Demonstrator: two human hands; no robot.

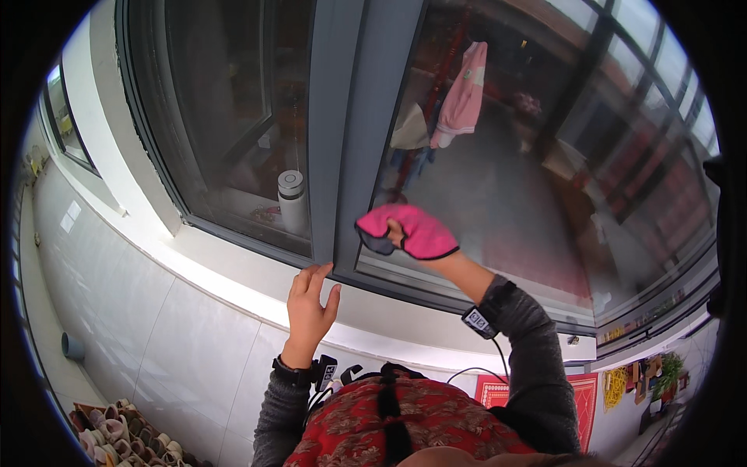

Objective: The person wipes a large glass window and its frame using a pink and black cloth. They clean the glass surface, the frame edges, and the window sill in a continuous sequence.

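Note:
My right hand (pixel 395 233) is mostly covered by a bright pink cloth (pixel 423 230) with dark edging and a grey underside. Part of the hand shows through a gap, and I cannot tell whether the cloth is a mitt. It lies against the lower left corner of a large window pane (pixel 461 192), beside the grey metal window frame (pixel 344 146). Lower down, my left hand (pixel 312 306) is empty, its fingers somewhat apart. Its fingertips reach the bottom of the frame above the white window sill (pixel 251 271).
Behind the left pane stands a white vacuum flask (pixel 292 204). A pink garment (pixel 464 96) shows in the right pane. Several shoes (pixel 125 438) are piled at lower left, near a blue-grey pot (pixel 72 345). A red mat (pixel 583 403) lies at lower right.

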